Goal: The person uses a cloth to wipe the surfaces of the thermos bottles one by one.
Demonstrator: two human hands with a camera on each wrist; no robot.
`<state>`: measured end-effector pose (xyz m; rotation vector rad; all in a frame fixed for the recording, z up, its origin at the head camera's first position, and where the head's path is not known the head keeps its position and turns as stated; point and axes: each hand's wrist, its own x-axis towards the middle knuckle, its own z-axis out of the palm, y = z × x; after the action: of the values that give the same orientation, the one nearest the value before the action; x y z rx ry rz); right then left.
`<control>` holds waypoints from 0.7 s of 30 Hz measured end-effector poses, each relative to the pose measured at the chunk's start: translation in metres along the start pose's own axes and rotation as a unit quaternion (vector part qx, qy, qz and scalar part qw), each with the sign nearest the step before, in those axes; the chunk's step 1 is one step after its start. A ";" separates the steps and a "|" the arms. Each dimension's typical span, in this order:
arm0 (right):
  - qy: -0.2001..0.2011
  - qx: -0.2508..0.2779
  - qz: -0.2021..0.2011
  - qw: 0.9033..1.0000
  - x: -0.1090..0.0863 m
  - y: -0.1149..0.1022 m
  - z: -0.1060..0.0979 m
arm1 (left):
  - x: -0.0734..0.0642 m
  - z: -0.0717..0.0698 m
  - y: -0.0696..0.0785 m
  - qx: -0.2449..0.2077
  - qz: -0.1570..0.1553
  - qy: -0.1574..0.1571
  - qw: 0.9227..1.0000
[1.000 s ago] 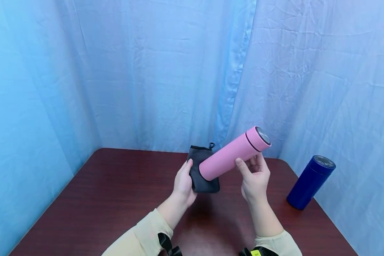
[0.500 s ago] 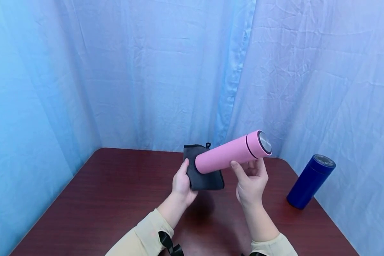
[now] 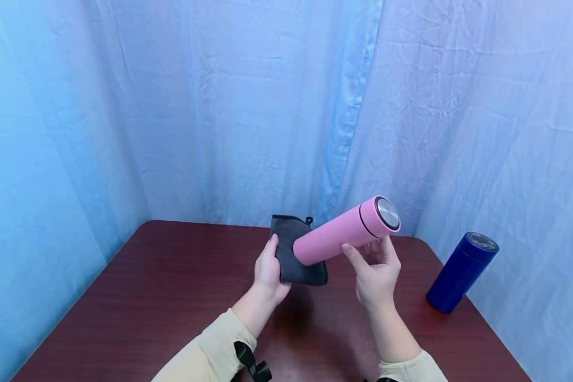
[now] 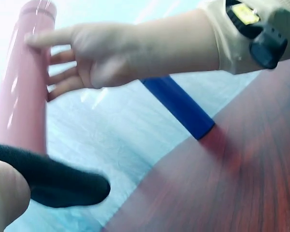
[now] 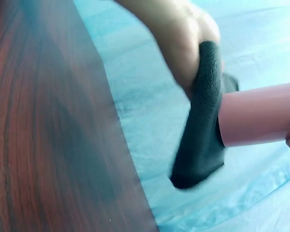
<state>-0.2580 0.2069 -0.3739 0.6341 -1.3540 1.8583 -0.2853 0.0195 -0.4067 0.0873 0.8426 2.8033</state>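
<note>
Above the table, the left hand [image 3: 269, 273] holds a flat dark grey fabric pouch [image 3: 288, 229], thumb on its near face. A small black loop shows at the pouch's upper corner. A pink thermos bottle [image 3: 339, 236] with a silver-topped lid is gripped by the right hand [image 3: 378, 273], thumb on one side and fingers beneath. The bottle is tilted, lid up to the right, its base against the pouch's face. In the right wrist view the pink bottle [image 5: 258, 116] meets the dark pouch [image 5: 200, 121], which bends around the base.
A blue thermos bottle [image 3: 462, 273] stands on the dark red wooden table [image 3: 172, 297] near its right edge. Light blue curtains [image 3: 239, 106] hang behind the table and along both sides.
The pouch has shifted slightly left and its lower corner has spread out. The bottle's lid end has swung a little lower and its base has moved slightly left, both hands keeping their grip.
</note>
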 end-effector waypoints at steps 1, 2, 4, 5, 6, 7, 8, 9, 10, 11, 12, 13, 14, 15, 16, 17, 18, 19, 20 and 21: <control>-0.001 0.004 0.003 1.000 -0.001 -0.001 0.002 | 0.001 -0.001 -0.001 -0.006 -0.012 -0.001 1.000; -0.001 0.008 0.004 1.000 -0.001 -0.001 0.003 | 0.001 -0.002 -0.003 -0.008 -0.022 -0.002 1.000; -0.002 0.016 0.003 1.000 -0.002 -0.001 0.007 | 0.002 -0.004 -0.008 -0.004 -0.042 -0.005 0.999; 0.000 0.021 0.000 1.000 -0.002 0.000 0.009 | 0.001 -0.004 -0.011 0.003 -0.050 -0.005 0.999; 0.001 0.021 -0.002 1.000 -0.002 0.001 0.010 | 0.000 -0.005 -0.014 0.011 -0.056 -0.007 0.998; 0.003 0.014 -0.006 1.000 -0.002 0.002 0.010 | -0.001 -0.005 -0.016 0.016 -0.063 -0.004 0.998; 0.004 0.004 -0.012 1.000 -0.001 0.002 0.010 | -0.002 -0.006 -0.018 0.023 -0.069 -0.003 0.997; 0.006 -0.009 -0.018 1.000 -0.001 0.002 0.011 | -0.004 -0.006 -0.019 0.031 -0.072 -0.003 0.997; 0.008 -0.023 -0.024 0.999 0.000 0.001 0.011 | -0.005 -0.007 -0.019 0.038 -0.075 -0.002 0.996; 0.011 -0.036 -0.028 0.999 0.001 -0.001 0.011 | -0.006 -0.007 -0.019 0.045 -0.075 -0.003 0.996; 0.015 -0.052 -0.033 0.998 0.002 -0.003 0.011 | -0.008 -0.008 -0.018 0.049 -0.074 -0.002 0.996; 0.020 -0.061 -0.039 0.997 0.003 -0.005 0.011 | -0.009 -0.008 -0.016 0.050 -0.073 0.000 0.996; 0.024 -0.065 -0.043 0.997 0.004 -0.007 0.012 | -0.009 -0.008 -0.014 0.051 -0.069 0.000 0.996; 0.027 -0.064 -0.046 0.997 0.004 -0.009 0.012 | -0.010 -0.009 -0.011 0.049 -0.065 0.001 0.997; 0.029 -0.061 -0.047 0.997 0.005 -0.011 0.012 | -0.010 -0.009 -0.008 0.044 -0.060 0.002 0.997; 0.029 -0.061 -0.047 0.997 0.005 -0.012 0.012 | -0.009 -0.009 -0.005 0.040 -0.053 0.005 0.998; 0.028 -0.063 -0.048 0.996 0.005 -0.014 0.012 | -0.009 -0.008 -0.002 0.034 -0.048 0.010 0.998; 0.026 -0.065 -0.049 0.996 0.006 -0.015 0.011 | -0.008 -0.008 0.002 0.028 -0.042 0.012 0.999; 0.022 -0.069 -0.050 0.996 0.006 -0.016 0.011 | -0.007 -0.008 0.005 0.024 -0.038 0.015 0.999; 0.019 -0.072 -0.051 0.996 0.007 -0.017 0.010 | -0.006 -0.008 0.009 0.023 -0.034 0.014 0.999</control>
<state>-0.2490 0.2024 -0.3558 0.5790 -1.3907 1.6675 -0.2817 0.0067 -0.4087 0.0253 0.8992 2.7281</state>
